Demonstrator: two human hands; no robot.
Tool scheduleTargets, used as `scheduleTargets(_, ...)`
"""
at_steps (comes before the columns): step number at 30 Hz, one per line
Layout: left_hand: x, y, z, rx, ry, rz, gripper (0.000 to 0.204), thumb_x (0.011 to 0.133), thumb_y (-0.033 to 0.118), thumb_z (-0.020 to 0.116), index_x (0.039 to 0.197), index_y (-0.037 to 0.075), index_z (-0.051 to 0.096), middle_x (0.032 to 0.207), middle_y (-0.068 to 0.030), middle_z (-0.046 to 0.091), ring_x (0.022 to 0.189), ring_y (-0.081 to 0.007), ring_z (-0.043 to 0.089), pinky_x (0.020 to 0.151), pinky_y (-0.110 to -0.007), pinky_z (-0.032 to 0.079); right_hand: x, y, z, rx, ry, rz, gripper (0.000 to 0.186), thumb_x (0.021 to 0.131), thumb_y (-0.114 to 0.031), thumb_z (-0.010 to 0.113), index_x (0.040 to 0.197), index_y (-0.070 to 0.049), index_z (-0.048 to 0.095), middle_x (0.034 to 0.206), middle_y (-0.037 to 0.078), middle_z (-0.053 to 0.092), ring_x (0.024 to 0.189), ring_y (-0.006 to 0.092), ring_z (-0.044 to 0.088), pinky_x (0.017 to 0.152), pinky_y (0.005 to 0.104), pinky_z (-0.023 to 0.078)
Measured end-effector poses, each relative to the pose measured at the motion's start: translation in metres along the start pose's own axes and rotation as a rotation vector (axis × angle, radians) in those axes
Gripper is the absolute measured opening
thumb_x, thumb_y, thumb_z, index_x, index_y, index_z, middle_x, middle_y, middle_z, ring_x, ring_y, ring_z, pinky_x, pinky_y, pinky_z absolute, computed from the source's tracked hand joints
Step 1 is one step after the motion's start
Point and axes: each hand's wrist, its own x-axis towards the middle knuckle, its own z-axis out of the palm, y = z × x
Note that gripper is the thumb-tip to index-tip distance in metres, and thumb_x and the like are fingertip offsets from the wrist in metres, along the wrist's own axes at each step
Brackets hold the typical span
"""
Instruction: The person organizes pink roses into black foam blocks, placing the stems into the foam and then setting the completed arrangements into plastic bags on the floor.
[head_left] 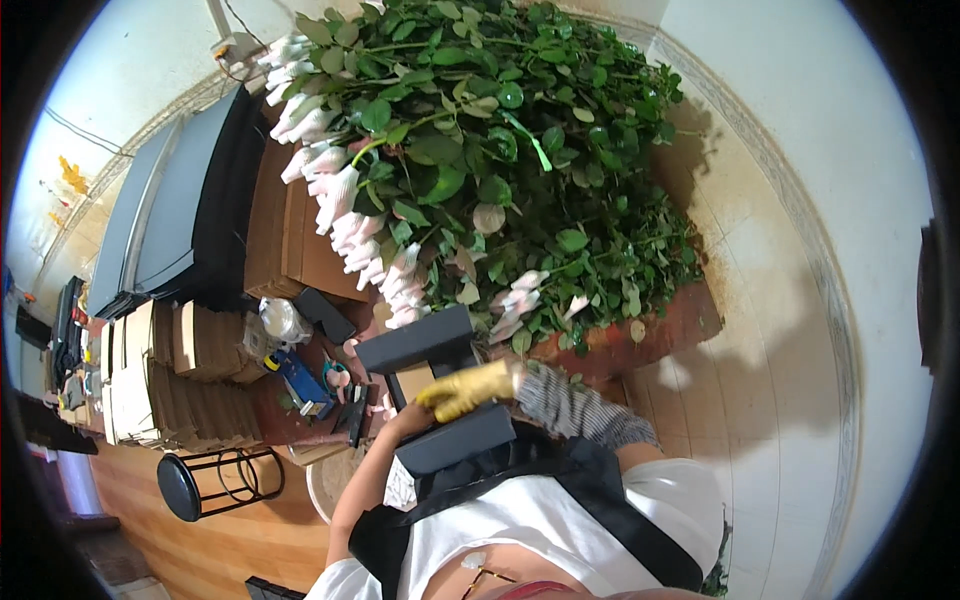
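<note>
My left hand [408, 420] is bare and sits at the left end of an open black box [455, 440] close to my body. Its fingers are bent, and their tips are partly covered by the other hand. My right hand [465, 391] wears a yellow glove and reaches in from the right across the box. The gloved fingers curl down beside the left fingers; whatever is between them is hidden. A piece of brown cardboard [414, 380] shows within the box, next to the glove. The box's far dark panel [415, 340] lies beyond the hands.
Leafy green stems [520, 150] with heads in white sleeves [340, 195] are piled on a red table [640, 335]. Leftward are stacked cardboard pieces [150, 390], large grey-black boxes [165, 210], a tape roll [284, 321], a blue box [303, 382] and scissors [336, 375]. A black stool [180, 488] stands below.
</note>
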Motion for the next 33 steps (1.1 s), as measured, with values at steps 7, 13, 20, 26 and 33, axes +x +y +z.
scheduleTargets(7, 0.004, 0.055, -0.022, 0.091, -0.128, -0.255, 0.038, 0.092, 0.031, 0.065, 0.108, -0.003, 0.061, 0.107, -0.0232, 0.063, 0.1, -0.0362, 0.063, 0.087, -0.039, 0.051, -0.03, 0.002, 0.057, -1.007, 0.245, 0.111, 0.055, 0.09, -0.028, 0.064, 0.137, -0.001, 0.053, 0.123, 0.021, 0.065, 0.111, 0.038, 0.062, 0.098, 0.0453, 0.047)
scheduleTargets(13, -0.007, 0.056, -0.015, 0.036, -0.013, -0.194, 0.031, 0.09, 0.027, 0.067, 0.101, -0.002, 0.062, 0.1, -0.0232, 0.067, 0.095, -0.0369, 0.066, 0.082, -0.042, 0.052, -0.13, -0.272, -0.062, -1.135, 0.978, -0.952, 0.047, 0.095, -0.015, 0.06, 0.142, -0.014, 0.051, 0.143, 0.013, 0.054, 0.132, 0.0262, 0.052, 0.109, 0.0416, 0.043)
scheduleTargets(20, 0.012, 0.041, -0.011, 0.018, -0.098, -0.198, 0.038, 0.09, 0.028, 0.067, 0.108, -0.004, 0.059, 0.104, -0.0255, 0.066, 0.096, -0.0372, 0.066, 0.084, -0.041, 0.053, -0.158, -0.359, -0.331, -1.543, 1.606, 0.394, 0.026, 0.082, -0.01, 0.069, 0.108, -0.009, 0.073, 0.114, 0.013, 0.07, 0.117, 0.0301, 0.062, 0.105, 0.0404, 0.045)
scheduleTargets(26, -0.006, 0.044, -0.018, -0.027, -0.052, -0.234, 0.031, 0.093, 0.024, 0.063, 0.109, -0.002, 0.06, 0.106, -0.0193, 0.067, 0.096, -0.0305, 0.066, 0.085, -0.038, 0.053, -0.164, -0.357, -0.226, -1.884, 1.821, -0.766, 0.017, 0.08, -0.004, 0.067, 0.096, -0.008, 0.07, 0.089, 0.012, 0.069, 0.085, 0.0328, 0.066, 0.079, 0.0441, 0.053)
scheduleTargets(33, -0.006, 0.033, -0.03, -0.5, -0.151, -0.408, 0.073, 0.098, 0.065, 0.045, 0.123, -0.002, 0.058, 0.105, -0.0171, 0.069, 0.092, -0.0293, 0.067, 0.083, -0.04, 0.054, -0.227, -0.164, -0.066, -1.248, 1.081, -0.188, 0.03, 0.084, -0.002, 0.067, 0.112, -0.014, 0.069, 0.105, 0.01, 0.072, 0.096, 0.0295, 0.068, 0.084, 0.0415, 0.056)
